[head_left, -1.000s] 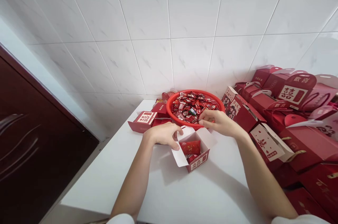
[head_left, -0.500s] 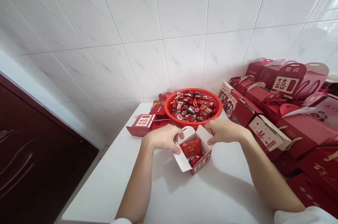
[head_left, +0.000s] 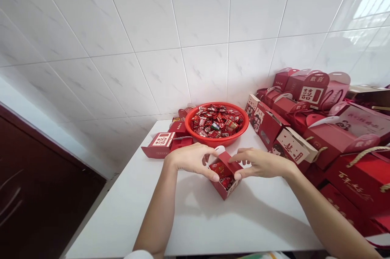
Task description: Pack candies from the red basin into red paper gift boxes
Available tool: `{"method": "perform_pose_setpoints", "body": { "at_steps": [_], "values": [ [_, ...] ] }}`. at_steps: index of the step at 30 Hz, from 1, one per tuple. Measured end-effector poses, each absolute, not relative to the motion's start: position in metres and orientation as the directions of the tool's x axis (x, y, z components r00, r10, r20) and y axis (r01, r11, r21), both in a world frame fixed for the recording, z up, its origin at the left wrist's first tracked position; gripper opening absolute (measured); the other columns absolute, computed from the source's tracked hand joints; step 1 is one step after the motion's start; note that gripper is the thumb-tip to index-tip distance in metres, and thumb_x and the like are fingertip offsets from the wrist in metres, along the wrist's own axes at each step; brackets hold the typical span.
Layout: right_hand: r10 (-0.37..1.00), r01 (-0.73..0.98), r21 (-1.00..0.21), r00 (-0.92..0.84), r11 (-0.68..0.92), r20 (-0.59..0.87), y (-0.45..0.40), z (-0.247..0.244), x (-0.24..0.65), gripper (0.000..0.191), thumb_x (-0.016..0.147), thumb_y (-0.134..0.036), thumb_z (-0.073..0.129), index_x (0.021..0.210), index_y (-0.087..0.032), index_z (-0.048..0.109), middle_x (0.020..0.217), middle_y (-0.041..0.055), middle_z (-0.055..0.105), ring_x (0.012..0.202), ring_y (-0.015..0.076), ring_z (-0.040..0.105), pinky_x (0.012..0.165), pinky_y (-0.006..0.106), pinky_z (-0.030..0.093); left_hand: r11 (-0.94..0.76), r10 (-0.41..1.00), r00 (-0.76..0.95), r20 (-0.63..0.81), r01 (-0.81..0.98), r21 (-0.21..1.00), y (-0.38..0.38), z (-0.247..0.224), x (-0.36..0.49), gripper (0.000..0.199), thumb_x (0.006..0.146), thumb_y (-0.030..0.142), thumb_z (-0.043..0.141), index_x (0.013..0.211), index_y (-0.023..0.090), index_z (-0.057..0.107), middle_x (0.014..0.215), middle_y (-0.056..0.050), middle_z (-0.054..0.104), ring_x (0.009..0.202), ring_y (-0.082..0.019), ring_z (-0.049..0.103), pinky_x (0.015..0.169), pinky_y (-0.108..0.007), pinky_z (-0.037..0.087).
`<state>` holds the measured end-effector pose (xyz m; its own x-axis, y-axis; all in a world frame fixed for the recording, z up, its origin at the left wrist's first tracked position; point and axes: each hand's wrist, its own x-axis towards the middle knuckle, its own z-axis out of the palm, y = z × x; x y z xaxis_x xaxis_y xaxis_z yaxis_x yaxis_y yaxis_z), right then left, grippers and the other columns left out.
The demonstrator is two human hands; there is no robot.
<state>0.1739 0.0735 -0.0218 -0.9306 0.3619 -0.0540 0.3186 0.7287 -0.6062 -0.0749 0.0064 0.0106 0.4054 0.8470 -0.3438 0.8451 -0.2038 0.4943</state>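
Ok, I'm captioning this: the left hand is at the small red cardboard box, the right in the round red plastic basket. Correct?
No: the head view shows the right hand at the red cardboard box too, not in the red plastic basket.

A smooth white counter (head_left: pixel 195 226) carries a small open red box (head_left: pixel 217 188) near its middle and, beyond that, a round red basket (head_left: pixel 217 142) with a wide rim. To the basket's left sit a red carton with a white panel (head_left: pixel 157 152) and, close beside it, a few other red cartons (head_left: pixel 179 128). A crowded heap of red, pink and patterned boxes (head_left: pixel 326 137) fills the right side, while soft shadows fall across the bare white surface in front.
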Motion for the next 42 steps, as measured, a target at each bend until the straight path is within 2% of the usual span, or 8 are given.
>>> {"method": "perform_pose_setpoints", "body": {
  "at_steps": [5,11,22,26,31,37,40,42],
  "values": [
    [0.452,0.331,-0.692,-0.892,0.642,-0.006,0.058,-0.053,0.188,0.062,0.083,-0.066,0.064,0.133,-0.029,0.063,0.110,0.0085,0.066,0.097,0.0252,0.062,0.087,0.034,0.048,-0.176,0.870,0.381,-0.312,0.832,0.527,0.007,0.010,-0.069,0.070,0.076,0.055,0.072,0.137,0.025,0.056,0.118,-0.004,0.067,0.097,-0.023,0.065,0.078,-0.026,0.046],
    [0.642,0.308,-0.776,-0.750,0.551,0.158,0.049,-0.084,0.181,0.050,0.094,-0.060,0.052,0.125,-0.023,0.066,0.119,0.0114,0.064,0.102,0.0234,0.063,0.094,0.037,0.048,-0.089,0.937,0.238,-0.255,0.870,0.485,0.011,-0.001,-0.052,0.075,0.079,0.056,0.067,0.145,0.028,0.045,0.143,-0.009,0.053,0.127,-0.031,0.051,0.090,-0.032,0.046],
    [0.675,0.189,-0.835,-0.690,0.517,0.262,0.053,-0.100,0.179,0.045,0.091,-0.055,0.059,0.121,-0.022,0.067,0.119,0.0118,0.066,0.100,0.0227,0.065,0.094,0.039,0.051,-0.195,0.899,0.393,-0.194,0.755,0.626,0.016,0.002,-0.066,0.063,0.080,0.042,0.068,0.140,0.030,0.053,0.121,-0.005,0.061,0.092,-0.019,0.060,0.081,-0.029,0.048],
    [0.681,0.158,-0.849,-0.678,0.504,0.277,0.056,-0.105,0.179,0.044,0.091,-0.055,0.059,0.119,-0.022,0.067,0.120,0.0121,0.066,0.096,0.0220,0.066,0.092,0.039,0.052,-0.182,0.899,0.361,-0.249,0.824,0.537,0.018,0.003,-0.069,0.042,0.082,0.043,0.065,0.120,0.025,0.066,0.116,-0.006,0.063,0.099,-0.022,0.059,0.083,-0.029,0.046],
    [0.694,0.131,-0.868,-0.662,0.480,0.284,0.056,-0.109,0.178,0.041,0.092,-0.054,0.057,0.117,-0.023,0.069,0.121,0.0114,0.067,0.105,0.0247,0.064,0.091,0.038,0.052,0.008,0.935,0.148,-0.323,0.901,0.434,0.025,-0.006,-0.072,0.051,0.076,0.046,0.068,0.121,0.024,0.061,0.129,-0.007,0.059,0.113,-0.029,0.056,0.079,-0.029,0.047],
    [0.774,0.154,-0.882,-0.562,0.446,0.293,0.053,-0.115,0.165,0.035,0.092,-0.051,0.057,0.109,-0.022,0.069,0.111,0.0093,0.070,0.101,0.0242,0.065,0.089,0.037,0.052,-0.099,0.946,0.223,-0.238,0.891,0.443,0.029,-0.021,-0.056,0.070,0.071,0.037,0.073,0.135,0.027,0.046,0.141,-0.008,0.053,0.128,-0.031,0.050,0.093,-0.034,0.046],
    [0.808,0.164,-0.885,-0.505,0.435,0.304,0.051,-0.120,0.159,0.034,0.089,-0.049,0.060,0.108,-0.022,0.066,0.111,0.0082,0.070,0.103,0.0245,0.065,0.091,0.037,0.051,-0.127,0.950,0.240,-0.202,0.882,0.453,0.027,-0.019,-0.048,0.071,0.073,0.035,0.071,0.137,0.025,0.042,0.134,-0.009,0.058,0.119,-0.030,0.056,0.088,-0.034,0.047],
    [0.826,0.167,-0.892,-0.478,0.421,0.300,0.050,-0.123,0.157,0.034,0.088,-0.048,0.061,0.110,-0.022,0.065,0.113,0.0078,0.070,0.102,0.0242,0.065,0.090,0.037,0.050,-0.141,0.943,0.263,-0.204,0.871,0.470,0.025,-0.014,-0.046,0.050,0.078,0.038,0.067,0.123,0.022,0.053,0.116,-0.007,0.066,0.102,-0.026,0.063,0.079,-0.032,0.048]
  ]
}}
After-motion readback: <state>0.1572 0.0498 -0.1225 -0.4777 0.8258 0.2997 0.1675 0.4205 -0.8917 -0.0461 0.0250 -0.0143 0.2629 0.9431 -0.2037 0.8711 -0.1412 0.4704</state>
